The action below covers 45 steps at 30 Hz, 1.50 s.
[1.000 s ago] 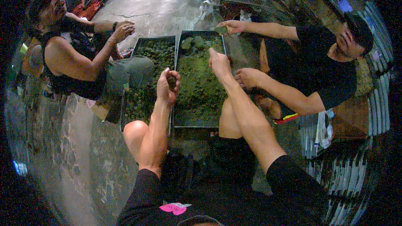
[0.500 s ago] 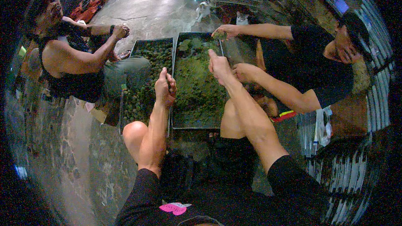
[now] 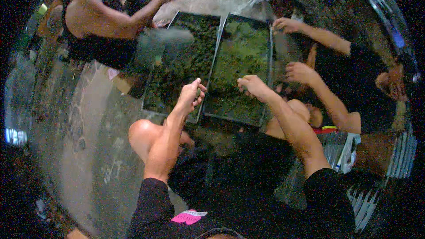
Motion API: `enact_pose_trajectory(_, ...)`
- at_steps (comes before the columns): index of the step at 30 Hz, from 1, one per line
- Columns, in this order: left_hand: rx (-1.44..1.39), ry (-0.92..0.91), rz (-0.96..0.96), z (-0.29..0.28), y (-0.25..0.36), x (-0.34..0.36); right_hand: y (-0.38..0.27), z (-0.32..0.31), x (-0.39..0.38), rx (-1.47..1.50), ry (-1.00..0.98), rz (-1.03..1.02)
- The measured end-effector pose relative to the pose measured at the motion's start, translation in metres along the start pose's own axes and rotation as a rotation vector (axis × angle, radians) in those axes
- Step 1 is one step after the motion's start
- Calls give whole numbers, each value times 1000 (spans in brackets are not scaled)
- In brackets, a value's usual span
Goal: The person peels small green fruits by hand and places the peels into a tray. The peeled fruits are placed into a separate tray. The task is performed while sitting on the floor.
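Both left hand [image 3: 190, 96] and right hand [image 3: 256, 86] work curled over black rectangular trays [image 3: 232, 121]; we cannot tell if either grip holds anything.

two trays [image 3: 234, 121], two co-workers [image 3: 96, 20], one pink patch [image 3: 188, 217]

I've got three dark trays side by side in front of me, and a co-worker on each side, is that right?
No, the head view shows two, not three: a left tray and a right tray, side by side. The rest holds: a co-worker on your left, another co-worker on your right.
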<state>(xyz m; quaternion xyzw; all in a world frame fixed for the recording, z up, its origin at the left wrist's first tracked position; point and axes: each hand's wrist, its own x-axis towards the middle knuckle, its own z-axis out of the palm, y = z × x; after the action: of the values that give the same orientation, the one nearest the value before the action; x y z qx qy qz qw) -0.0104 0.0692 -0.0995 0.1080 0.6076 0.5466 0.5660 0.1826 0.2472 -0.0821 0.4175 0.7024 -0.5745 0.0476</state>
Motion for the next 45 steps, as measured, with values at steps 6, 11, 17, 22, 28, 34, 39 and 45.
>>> enact_pose_trajectory(6, -347, 278, 95, -95, -55, 28, 34, 158, 75, 536, -74, 10)
enact_pose_trajectory(11, 660, 521, 223, -84, -24, 6, 91, 193, 108, -215, 104, -278)
enact_pose_trajectory(17, 1015, 442, 503, -22, 30, -66, 111, 138, 116, -592, 258, 2)
enact_pose_trajectory(22, 922, 474, 493, 0, 41, -93, 169, 123, 163, -897, 169, -201)
enact_pose_trajectory(28, 620, 466, 542, 16, 99, -103, 164, 104, 166, -860, 162, -198)
enact_pose_trajectory(34, 693, 496, 565, 15, 104, -88, 195, 103, 145, -718, 81, -460)
enact_pose_trajectory(39, 672, 476, 503, 24, 88, -88, 182, 135, 103, -726, -53, -185)
enact_pose_trajectory(45, 1185, 331, 525, 32, 43, -55, 156, 114, 82, -586, 180, -276)
